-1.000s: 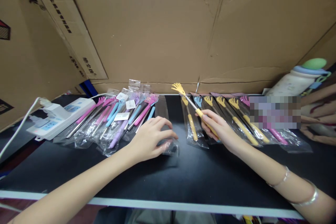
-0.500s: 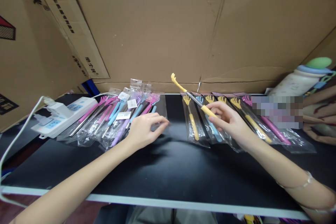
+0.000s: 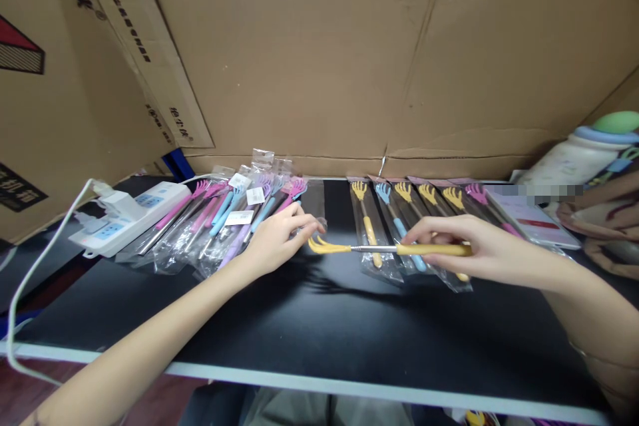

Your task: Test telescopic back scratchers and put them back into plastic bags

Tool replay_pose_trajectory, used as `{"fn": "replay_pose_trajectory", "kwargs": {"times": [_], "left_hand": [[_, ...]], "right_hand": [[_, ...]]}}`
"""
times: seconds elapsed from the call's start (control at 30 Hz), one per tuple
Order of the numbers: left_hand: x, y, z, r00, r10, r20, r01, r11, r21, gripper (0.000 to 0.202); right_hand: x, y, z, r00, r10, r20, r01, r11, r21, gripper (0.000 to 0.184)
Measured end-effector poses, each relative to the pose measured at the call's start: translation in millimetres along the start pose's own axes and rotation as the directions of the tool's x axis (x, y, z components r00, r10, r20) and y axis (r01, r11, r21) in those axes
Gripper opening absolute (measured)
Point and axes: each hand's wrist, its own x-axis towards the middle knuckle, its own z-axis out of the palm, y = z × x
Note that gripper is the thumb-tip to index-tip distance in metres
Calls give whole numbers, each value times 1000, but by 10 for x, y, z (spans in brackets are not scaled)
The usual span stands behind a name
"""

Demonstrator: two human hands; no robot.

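Scratcher swung level, toward left hand.

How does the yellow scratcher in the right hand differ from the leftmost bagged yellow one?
The held scratcher is bare; the bagged scratcher sits in a clear sleeve. The held scratcher lies crosswise in the right hand, claw toward the left hand; the bagged scratcher rests on the table, claw toward the cardboard. Both have yellow claws and handles.

Matt black tabletop, glossy clear plastic sleeves, rough brown cardboard
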Motion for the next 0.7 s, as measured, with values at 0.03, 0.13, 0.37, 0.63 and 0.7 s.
{"fn": "replay_pose_trajectory", "kwargs": {"times": [0.03,0.13,0.37,0.63,0.7], "left_hand": [[2,-5,-4,1000,-1,-4,1,1000,0,41],[8,-26,0,1000,9,-8,-9,1000,-11,40],[8,-60,60,995,94,-15,-94,995,-30,26],[-27,16,72,994,107,8,-107,993,46,25],[-34,39,61,992,128,8,-128,991,36,27]], "right_hand": [[1,6,-4,999,-12,52,15,999,-46,31],[0,-8,-7,1000,-18,15,19,994,-110,31],[-68,-85,-38,991,-27,-127,6,987,-161,25],[-296,-106,138,947,-188,-260,72,914,-399,20],[-386,-107,236,912,-254,-324,73,874,-480,20]]}}
